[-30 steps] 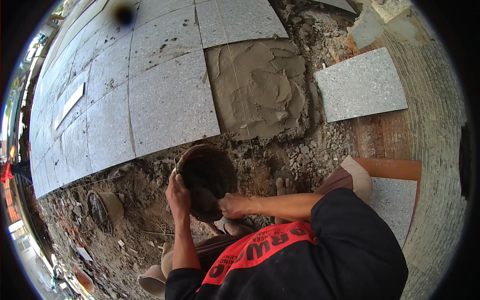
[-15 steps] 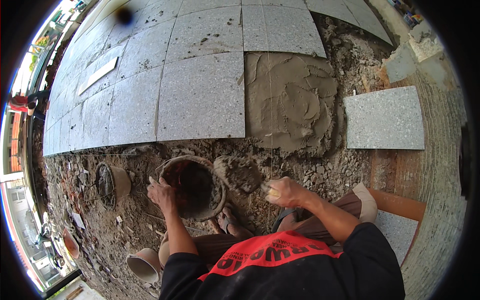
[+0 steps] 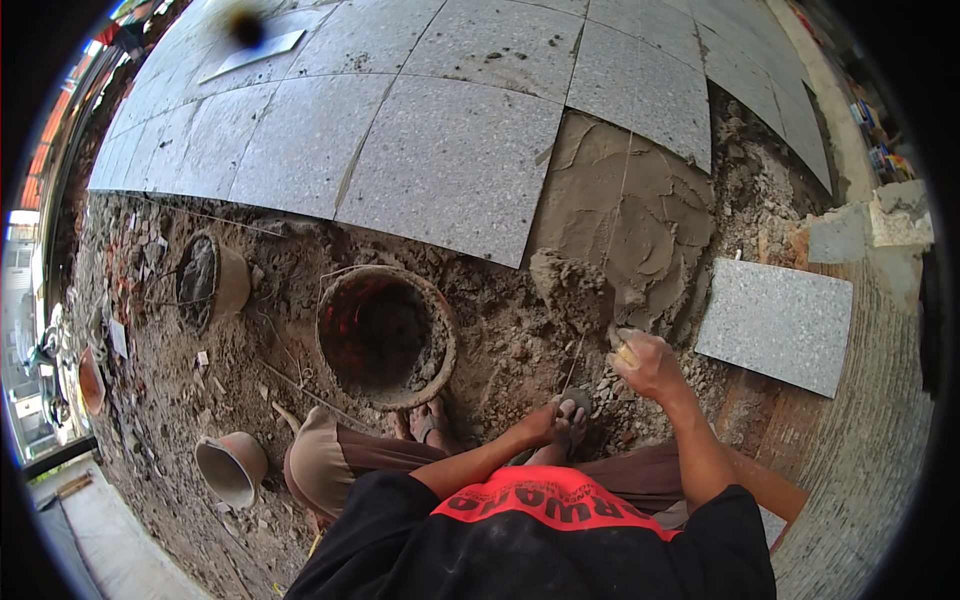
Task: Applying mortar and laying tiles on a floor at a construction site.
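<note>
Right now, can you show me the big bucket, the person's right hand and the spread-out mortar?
Big bucket (image 3: 343, 327): head view, on its reddish inner wall.
Right hand (image 3: 651, 366): head view, middle of the hand.
Spread-out mortar (image 3: 652, 215): head view, middle of the patch.

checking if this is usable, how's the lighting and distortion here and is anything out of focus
Head view, overall: dark fisheye corners, rows of grey tiles curving toward the rim; head view, upper left: a blurred dark spot; head view, far left: background washed out by bright light; head view, middle: large bucket deeply shadowed inside.
</note>
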Motion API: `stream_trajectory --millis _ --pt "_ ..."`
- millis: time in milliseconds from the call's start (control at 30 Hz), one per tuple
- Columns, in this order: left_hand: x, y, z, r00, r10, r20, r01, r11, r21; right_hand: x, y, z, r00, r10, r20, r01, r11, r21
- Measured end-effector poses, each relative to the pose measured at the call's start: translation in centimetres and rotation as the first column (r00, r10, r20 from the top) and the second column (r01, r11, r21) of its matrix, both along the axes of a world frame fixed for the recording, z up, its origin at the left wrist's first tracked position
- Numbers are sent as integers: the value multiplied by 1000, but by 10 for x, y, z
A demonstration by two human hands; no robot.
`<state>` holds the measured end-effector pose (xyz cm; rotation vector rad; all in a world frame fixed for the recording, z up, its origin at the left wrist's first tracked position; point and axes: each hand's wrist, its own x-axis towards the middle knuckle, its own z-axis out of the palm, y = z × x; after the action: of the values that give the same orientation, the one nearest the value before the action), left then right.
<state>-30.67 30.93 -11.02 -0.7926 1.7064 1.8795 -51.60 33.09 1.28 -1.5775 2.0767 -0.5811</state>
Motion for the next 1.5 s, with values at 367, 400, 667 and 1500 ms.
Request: stream_trajectory --millis 367,400,667,1500 --pt "4 12 -25 991 -42 -128 23 989 -144 25 14 -36 949 26 -315 13 993 119" --pt "3 16 -30 990 -57 -131 39 990 -138 35 18 -44 952 127 -278 -87 985 151" --pt "-6 29 -58 976 -140 -169 113 981 -157 32 -19 -80 978 -62 -201 159 846 510" --pt "26 -14 -36 988 150 -43 -150 989 16 -25 30 -92 927 133 -350 102 810 577"
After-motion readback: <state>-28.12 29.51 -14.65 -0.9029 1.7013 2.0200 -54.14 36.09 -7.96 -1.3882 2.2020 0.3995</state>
